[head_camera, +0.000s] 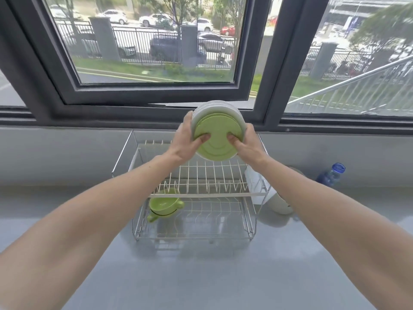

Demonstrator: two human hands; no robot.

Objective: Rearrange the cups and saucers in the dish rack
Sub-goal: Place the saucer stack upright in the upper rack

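Observation:
A stack of saucers, green ones in front and white ones behind, is held upright on edge above the dish rack's top tier. My left hand grips the stack's left rim with its thumb on the front green saucer. My right hand grips the right rim the same way. Green cups, stacked together, sit at the left end of the rack's lower tier.
The two-tier wire rack stands on a grey counter below a dark-framed window. A white cutlery holder hangs on the rack's right end. A pale container and a blue bottle stand to the right.

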